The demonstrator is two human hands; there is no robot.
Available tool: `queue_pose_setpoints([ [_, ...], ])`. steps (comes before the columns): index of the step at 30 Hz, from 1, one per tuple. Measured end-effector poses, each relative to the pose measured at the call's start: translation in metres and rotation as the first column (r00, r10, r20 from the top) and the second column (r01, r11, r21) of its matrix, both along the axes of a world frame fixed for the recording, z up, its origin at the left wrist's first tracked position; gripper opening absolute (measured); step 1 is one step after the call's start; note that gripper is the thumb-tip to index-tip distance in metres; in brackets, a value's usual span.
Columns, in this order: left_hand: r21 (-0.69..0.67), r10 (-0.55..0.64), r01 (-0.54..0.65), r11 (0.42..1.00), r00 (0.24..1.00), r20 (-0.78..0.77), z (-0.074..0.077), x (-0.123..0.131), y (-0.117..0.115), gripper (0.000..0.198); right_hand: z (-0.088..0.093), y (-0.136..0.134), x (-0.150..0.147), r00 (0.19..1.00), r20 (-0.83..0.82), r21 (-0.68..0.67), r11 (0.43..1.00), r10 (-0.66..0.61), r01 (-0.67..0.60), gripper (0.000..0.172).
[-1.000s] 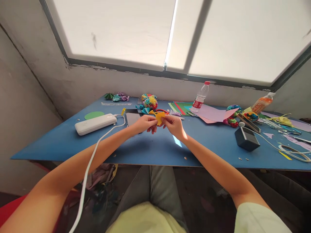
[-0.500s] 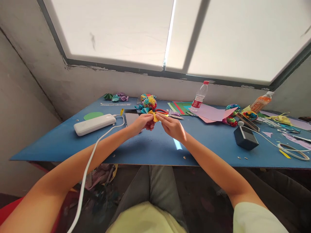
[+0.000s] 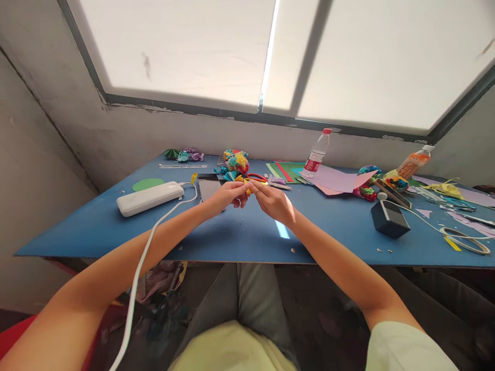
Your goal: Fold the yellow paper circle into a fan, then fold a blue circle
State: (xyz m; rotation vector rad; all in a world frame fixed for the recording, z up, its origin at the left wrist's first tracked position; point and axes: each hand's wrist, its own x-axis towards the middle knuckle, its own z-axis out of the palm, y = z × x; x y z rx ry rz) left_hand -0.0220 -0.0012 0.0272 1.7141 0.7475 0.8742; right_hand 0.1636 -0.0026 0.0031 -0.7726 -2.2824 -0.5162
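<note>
Between left hand [image 3: 230,195] and right hand [image 3: 274,201], thin yellow paper [image 3: 248,189] is pinched.

Yellow scrap [image 3: 248,189] mid-frame looks like paper, pretty matt. Table [image 3: 232,239] top is smooth with a dull finish. Power bank [image 3: 150,199] on the left is smooth plastic, and the bottle [image 3: 317,156] right of centre is clear, glossy plastic. Scissors [image 3: 280,186] mid-frame have metal blades. Lilac sheet [image 3: 332,178] to their right: matt paper. Wall [image 3: 154,129] upper left looks like rough, scuffed plaster.
</note>
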Motion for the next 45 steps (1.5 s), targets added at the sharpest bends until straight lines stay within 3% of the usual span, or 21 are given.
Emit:
queue_pose_setpoints([
  [4, 0.133, 0.038, -0.024, 0.991, 0.994, -0.102, -0.001, -0.001, 0.001, 0.03, 0.002, -0.007, -0.004, 0.984, -0.151, -0.072, 0.992, 0.09, -0.102, 0.039],
  [7, 0.245, 0.074, -0.031, 0.969, 0.983, -0.168, -0.001, -0.003, 0.0, 0.024, 0.004, -0.011, -0.008, 0.932, -0.356, -0.231, 0.961, 0.063, -0.153, 0.032],
  [13, 0.384, 0.155, -0.045, 0.922, 0.953, -0.261, -0.002, -0.003, -0.002, 0.024, 0.0, -0.002, -0.01, 0.855, -0.519, -0.49, 0.818, 0.004, -0.302, 0.032],
  [19, 0.429, 0.187, -0.04, 0.903, 0.933, -0.307, -0.003, -0.003, -0.001, 0.026, -0.001, 0.001, -0.011, 0.804, -0.592, -0.582, 0.718, -0.053, -0.382, 0.035],
  [32, 0.318, 0.109, 0.014, 0.948, 0.924, -0.367, -0.005, -0.005, 0.003, 0.027, -0.005, 0.003, -0.012, 0.791, -0.606, -0.602, 0.698, -0.083, -0.388, 0.032],
  [40, 0.131, -0.087, 0.142, 0.981, 0.931, -0.354, 0.0, -0.005, 0.0, 0.022, 0.007, -0.004, -0.007, 0.864, -0.502, -0.602, 0.729, -0.029, -0.326, 0.034],
  [42, 0.063, -0.145, 0.176, 0.982, 0.928, -0.342, -0.002, -0.003, -0.001, 0.019, 0.008, -0.004, -0.008, 0.882, -0.472, -0.657, 0.668, -0.005, -0.348, 0.04],
  [45, -0.016, -0.205, 0.21, 0.977, 0.927, -0.315, -0.005, -0.001, -0.002, 0.016, 0.006, -0.005, -0.011, 0.879, -0.476, -0.774, 0.465, 0.02, -0.43, 0.046],
])
